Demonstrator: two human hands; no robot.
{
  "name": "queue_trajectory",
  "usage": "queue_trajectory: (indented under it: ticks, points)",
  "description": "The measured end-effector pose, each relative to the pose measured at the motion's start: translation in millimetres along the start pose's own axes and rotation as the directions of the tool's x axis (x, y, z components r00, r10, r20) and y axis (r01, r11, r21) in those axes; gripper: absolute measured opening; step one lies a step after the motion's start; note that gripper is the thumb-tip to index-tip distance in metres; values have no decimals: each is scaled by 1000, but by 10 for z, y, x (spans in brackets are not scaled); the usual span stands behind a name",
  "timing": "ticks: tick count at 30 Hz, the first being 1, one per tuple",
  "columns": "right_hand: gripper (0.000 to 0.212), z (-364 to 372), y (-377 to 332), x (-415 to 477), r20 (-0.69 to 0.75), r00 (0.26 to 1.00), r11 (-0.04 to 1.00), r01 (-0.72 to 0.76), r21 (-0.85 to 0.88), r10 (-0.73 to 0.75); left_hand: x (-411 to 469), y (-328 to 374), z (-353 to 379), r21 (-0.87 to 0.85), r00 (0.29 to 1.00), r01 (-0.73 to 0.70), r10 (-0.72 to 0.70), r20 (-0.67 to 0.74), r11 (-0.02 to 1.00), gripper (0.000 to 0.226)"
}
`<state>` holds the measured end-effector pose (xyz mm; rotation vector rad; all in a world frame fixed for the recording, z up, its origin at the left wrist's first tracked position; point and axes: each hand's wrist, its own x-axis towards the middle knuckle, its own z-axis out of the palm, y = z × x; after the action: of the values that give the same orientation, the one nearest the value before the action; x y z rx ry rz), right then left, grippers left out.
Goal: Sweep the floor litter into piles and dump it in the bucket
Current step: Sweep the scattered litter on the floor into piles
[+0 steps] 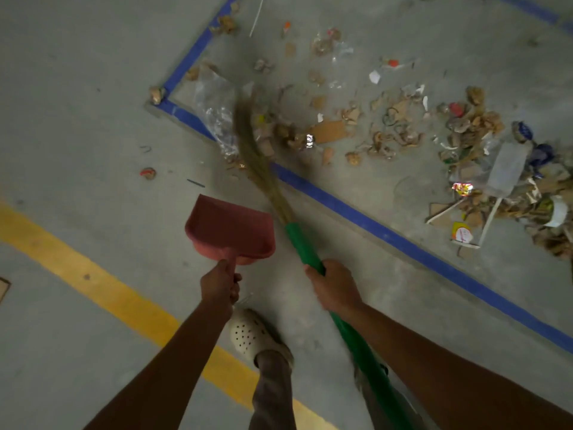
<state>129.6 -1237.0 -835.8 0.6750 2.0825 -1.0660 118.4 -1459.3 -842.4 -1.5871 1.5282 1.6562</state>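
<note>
My right hand (pixel 333 285) grips the green handle of a grass broom (pixel 302 243). Its straw head (pixel 248 131) is blurred and lies among litter near the corner of a blue-taped area. My left hand (pixel 220 285) holds the handle of a red dustpan (pixel 229 229), which hangs above the floor with nothing visible in it. Scattered litter (pixel 328 131) of cardboard scraps, crumpled paper and clear plastic covers the floor inside the tape. A denser pile (pixel 508 181) with a plastic bottle and wrappers lies at the right. No bucket is in view.
Blue tape (pixel 372 226) marks a rectangle on the grey concrete floor. A yellow line (pixel 102 283) runs diagonally at the lower left. A few stray scraps (pixel 148 173) lie outside the tape. My foot in a white clog (pixel 248 335) stands between my arms.
</note>
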Motion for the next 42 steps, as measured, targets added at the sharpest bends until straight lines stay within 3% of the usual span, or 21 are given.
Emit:
queue_trajectory:
  ticks: [3, 6, 11, 16, 19, 24, 26, 30, 34, 38, 42]
  points:
    - [36, 363, -226, 185, 163, 986, 1000, -19, -4, 19, 200, 47, -305, -13, 999, 0, 0, -49, 1000, 35]
    - [33, 590, -361, 388, 222, 970, 995, -98, 6, 95, 346, 56, -530, -19, 997, 17, -18, -71, 1000, 31]
    - [36, 584, -294, 568, -3, 933, 877, -336, 343, 359, 495, 100, -709, -7, 997, 31, -32, -66, 999, 31]
    - [38, 291, -198, 596, -204, 802, 683, -310, 661, 561, 549, 200, -679, 5, 999, 24, -24, -23, 1000, 26]
    - [41, 160, -201, 511, -286, 766, 687, -263, 677, 576, 516, 276, -579, 11, 1000, 14, -14, -5, 1000, 30]
    - [48, 238, -156, 307, -365, 823, 830, -210, 516, 435, 399, 319, -408, 26, 1000, -12, 11, 10, 1000, 32]
    - [47, 265, -129, 232, -318, 880, 887, -208, 413, 354, 335, 302, -338, 37, 1000, -17, 16, 12, 999, 31]
    - [43, 191, -69, 168, -90, 954, 937, -260, 235, 287, 223, 231, -193, 56, 999, -25, 24, 21, 998, 31]
    - [35, -89, 218, 239, 34, 919, 855, -377, 357, 392, 96, 118, 19, 90, 999, -29, 27, 20, 996, 26]
    - [36, -617, 740, 349, -35, 842, 717, -436, 544, 539, -66, -17, 303, 134, 999, -37, 34, 25, 990, 25]
    - [36, -1255, 1170, 322, -167, 737, 593, -363, 719, 655, -230, -144, 645, 156, 996, -66, 56, 65, 986, 25]
